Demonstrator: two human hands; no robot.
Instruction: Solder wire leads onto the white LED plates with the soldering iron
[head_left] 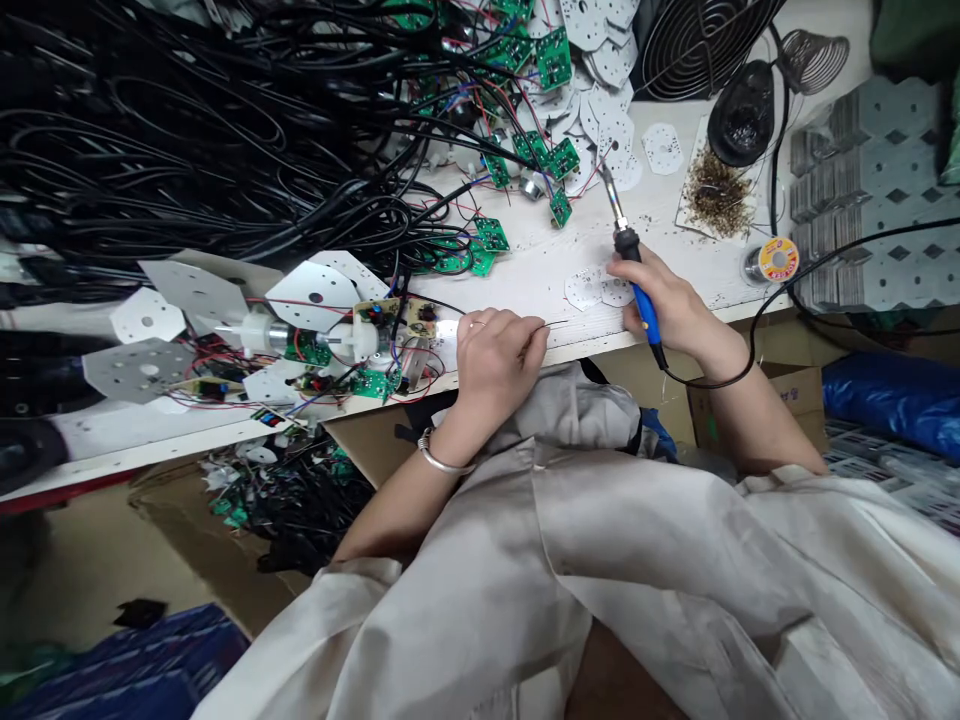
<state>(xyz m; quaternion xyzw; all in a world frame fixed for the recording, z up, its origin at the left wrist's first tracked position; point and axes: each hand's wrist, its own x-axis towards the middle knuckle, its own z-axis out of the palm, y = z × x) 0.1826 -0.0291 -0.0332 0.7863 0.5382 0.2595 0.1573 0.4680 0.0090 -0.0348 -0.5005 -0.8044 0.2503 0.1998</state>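
My right hand (679,310) is wrapped around the blue and black handle of a soldering iron (646,312). Its metal tip points away from me, near a thin red wire and the white perforated plates (609,118). My left hand (496,358) rests at the table's front edge, fingers pinched on a thin wire (556,323) whose end sticks out to the right. Between the hands lie two white perforated discs (589,288). Left of my left hand sit motors with green circuit boards (373,383) and white octagonal plates (315,292).
Black cables (187,130) pile up at the left and back. A solder spool (778,260), a pad with brown debris (718,195), a black fan (705,45) and stacked grey plates (892,200) stand at the right. The iron's cord crosses my right forearm. Cardboard boxes (757,405) are below.
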